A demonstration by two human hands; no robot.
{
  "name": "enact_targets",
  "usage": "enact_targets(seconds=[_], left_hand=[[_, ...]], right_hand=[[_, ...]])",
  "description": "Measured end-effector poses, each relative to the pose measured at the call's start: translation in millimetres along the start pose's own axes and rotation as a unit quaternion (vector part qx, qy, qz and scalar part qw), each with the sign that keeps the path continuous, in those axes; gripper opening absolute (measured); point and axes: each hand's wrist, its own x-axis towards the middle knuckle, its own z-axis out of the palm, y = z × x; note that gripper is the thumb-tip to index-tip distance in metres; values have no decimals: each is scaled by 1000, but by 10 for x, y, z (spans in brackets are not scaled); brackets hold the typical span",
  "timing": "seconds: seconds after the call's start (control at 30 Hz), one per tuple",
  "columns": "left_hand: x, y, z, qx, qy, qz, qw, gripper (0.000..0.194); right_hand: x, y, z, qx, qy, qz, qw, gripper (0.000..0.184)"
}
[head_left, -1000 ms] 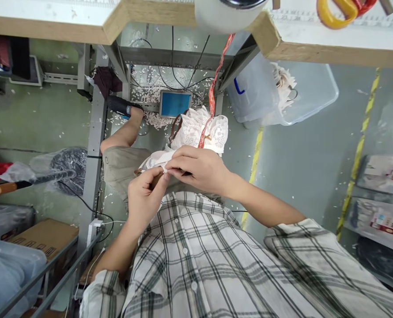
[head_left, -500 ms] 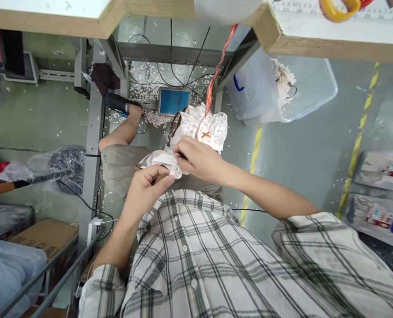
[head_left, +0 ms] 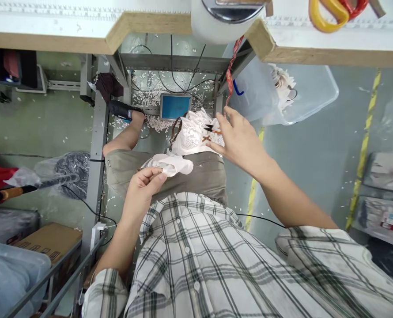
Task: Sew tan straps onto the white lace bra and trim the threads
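A white lace bra with a small brown bow lies across my lap. My left hand is closed, pinching the edge of its white band between thumb and fingers. To the right of the lace cups, my right hand is off the band, thumb and forefinger apart. Small thread snips with dark blades and an orange part point left from between those fingers; their handle end is hidden by the hand. A twisted red cord runs from the table edge down to this hand.
Above is a white worktable with a wooden edge, yellow-handled scissors and a white round container. A clear plastic bin with white pieces stands at right. A metal post rises at left.
My right hand has moved right and up, away from the band, and its fingers have spread, showing the snips. My left hand still pinches the band and has shifted slightly left.
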Motion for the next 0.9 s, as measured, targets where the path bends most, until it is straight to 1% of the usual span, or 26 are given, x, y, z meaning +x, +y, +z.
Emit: enact_targets(seconds=[0.03,0.1,0.17,0.2,0.23,0.3,0.37,0.47,0.57,0.67,0.7,0.77,0.8,0.83,0.87,0.9], left_hand=[[12,9,4,-12,-4,-4,1000,23],[34,34,16,-33,-15,-9,999,22],[49,67,34,-47,-26,-14,998,23],[52,86,43,-50,-30,-17,998,24],[53,103,51,-51,-33,-19,998,25],[51,132,64,-51,-38,-25,998,27],[47,147,75,-58,-39,-28,997,27],[44,143,101,-76,-34,-26,996,27],[48,130,144,-75,-30,-31,996,27],[69,143,171,-53,-35,-35,997,28],[82,162,168,-34,-46,-36,998,29],[121,232,136,37,-89,-38,995,32],[143,285,107,97,-105,-25,989,33],[163,347,71,171,-100,10,980,33],[177,413,34,249,-67,69,964,33],[184,473,-1,323,-6,148,935,32]], right_hand=[[-49,-84,-35,17,17,-28,999,62],[-133,-329,-83,81,48,-113,989,51],[-170,-602,-76,153,74,-203,964,37],[-168,-722,-50,180,84,-236,951,31],[-155,-818,-12,198,93,-261,940,25],[-112,-923,82,210,114,-285,928,16],[-74,-919,170,201,135,-277,930,10],[-58,-796,245,175,154,-253,939,15],[-67,-690,257,180,158,-247,939,20],[-70,-702,252,211,132,-234,940,22],[-68,-725,251,214,117,-243,939,21],[-61,-766,243,200,86,-273,937,20],[-52,-768,230,186,73,-279,939,21],[-37,-749,208,176,65,-268,945,22],[-17,-705,175,177,61,-235,954,22],[10,-639,131,194,62,-178,963,19]])
